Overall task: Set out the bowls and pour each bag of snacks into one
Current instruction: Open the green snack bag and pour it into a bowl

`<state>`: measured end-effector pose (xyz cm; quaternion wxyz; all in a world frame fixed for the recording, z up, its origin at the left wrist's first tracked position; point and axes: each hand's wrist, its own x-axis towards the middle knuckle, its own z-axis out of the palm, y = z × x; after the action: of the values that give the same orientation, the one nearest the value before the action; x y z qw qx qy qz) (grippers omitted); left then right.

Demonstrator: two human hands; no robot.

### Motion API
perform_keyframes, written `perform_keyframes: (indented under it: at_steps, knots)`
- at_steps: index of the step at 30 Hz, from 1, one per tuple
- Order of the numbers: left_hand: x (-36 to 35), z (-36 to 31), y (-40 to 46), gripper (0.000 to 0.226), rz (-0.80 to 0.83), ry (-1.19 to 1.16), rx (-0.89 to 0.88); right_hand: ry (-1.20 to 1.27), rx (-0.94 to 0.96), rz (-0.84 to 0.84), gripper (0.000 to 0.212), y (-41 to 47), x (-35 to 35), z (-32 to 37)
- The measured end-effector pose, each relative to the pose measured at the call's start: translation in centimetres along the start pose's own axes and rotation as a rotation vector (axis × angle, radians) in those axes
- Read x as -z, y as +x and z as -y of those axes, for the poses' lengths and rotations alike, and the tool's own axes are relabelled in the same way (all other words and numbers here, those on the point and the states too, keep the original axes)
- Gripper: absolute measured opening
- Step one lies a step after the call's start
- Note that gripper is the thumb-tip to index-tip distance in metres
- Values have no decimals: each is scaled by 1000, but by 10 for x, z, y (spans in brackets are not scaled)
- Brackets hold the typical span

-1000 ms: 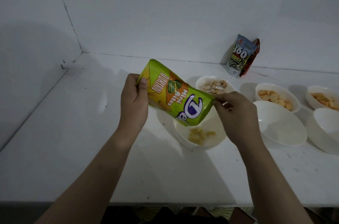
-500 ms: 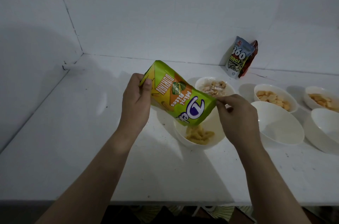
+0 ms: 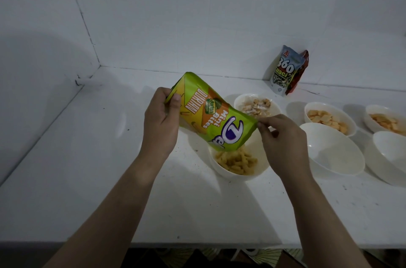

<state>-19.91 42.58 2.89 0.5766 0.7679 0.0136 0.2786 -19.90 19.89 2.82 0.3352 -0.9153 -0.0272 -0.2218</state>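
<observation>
Head view: a green bag (image 3: 211,114) is being held tilted, mouth down, over a bowl (image 3: 239,171) of yellow sticks on the white desk (image 3: 87,169). Its upper end is being gripped by the left hand (image 3: 162,122), fingers curled round it, while its lower corner is being pinched by the right hand (image 3: 283,138). Five more bowls are being kept to the right, three of them filled.

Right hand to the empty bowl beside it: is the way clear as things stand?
Probably yes. The empty bowl sits just right of the right hand with nothing between, but that hand pinches the green bag and must release it first.
</observation>
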Motion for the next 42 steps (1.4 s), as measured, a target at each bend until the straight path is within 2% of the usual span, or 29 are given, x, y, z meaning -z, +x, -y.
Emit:
perform_keyframes:
  at_steps: [5,10,13,15,19,20,22,24,27,30,33,36,42]
  knots:
    - [0,-2,0,19,-4,-12,-1,-9,-2,3,13,1,-2,1]
    - [1,-1,2,21,7,21,-33,-59,-8,141,5,2,-2,-2]
    - [0,0,1,24,63,88,-97,-80,85,158,17,3,-1,10]
    - [-1,1,1,27,103,109,-112,-17,147,155,19,3,-4,21]
    - [-1,4,3,30,74,174,-212,163,25,144,20,2,-6,22]
    - [-1,7,3,31,77,160,-190,195,-4,128,20,1,-7,18]
    - [-3,10,1,47,111,50,-30,263,-68,109,20,-1,-8,10]
    - [-6,15,-1,69,182,-183,174,342,-125,97,22,-4,-10,4]
    - [-11,28,-5,82,351,-463,368,425,-186,83,27,-9,-14,1]
    - [-19,31,-13,70,427,-559,387,461,-240,105,22,-13,-20,-4]
    - [-30,22,-14,50,410,-553,367,520,-237,42,33,-17,-17,-4]
    - [-36,15,-7,44,411,-528,311,577,-223,110,39,-16,-8,4]
    - [-41,7,3,37,445,-501,267,679,-261,133,53,-20,5,5]
